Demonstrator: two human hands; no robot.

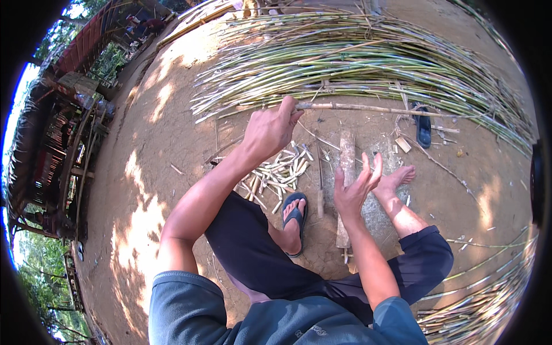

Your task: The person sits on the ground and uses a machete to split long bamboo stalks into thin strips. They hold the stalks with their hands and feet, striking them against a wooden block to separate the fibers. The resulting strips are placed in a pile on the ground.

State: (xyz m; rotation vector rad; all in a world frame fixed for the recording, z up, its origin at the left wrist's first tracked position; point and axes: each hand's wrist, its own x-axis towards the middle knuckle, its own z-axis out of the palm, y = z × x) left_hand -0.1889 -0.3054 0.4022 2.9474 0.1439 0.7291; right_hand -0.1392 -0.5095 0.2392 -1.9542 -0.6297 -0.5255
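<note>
My left hand (272, 127) is closed on one end of a long, thin cane stalk (368, 108), which stretches to the right in front of the big bundle. Lower and to the right, my right hand (357, 187) is raised with its fingers apart and holds nothing. Beneath it lies a round wooden log (347, 150), pointing away from me. A narrow tool that looks like a long knife (321, 201), its wooden handle toward me, rests left of the log. Short cut cane pieces (282, 172) are heaped on the ground below my left hand.
A wide pile of green cane stalks (345, 63) lies across the far side. More thin stalks (483, 310) are stacked at the lower right. A loose dark sandal (423, 126) sits near the pile; my left foot wears another sandal (295, 221). Roofed wooden structures (52, 155) stand at left.
</note>
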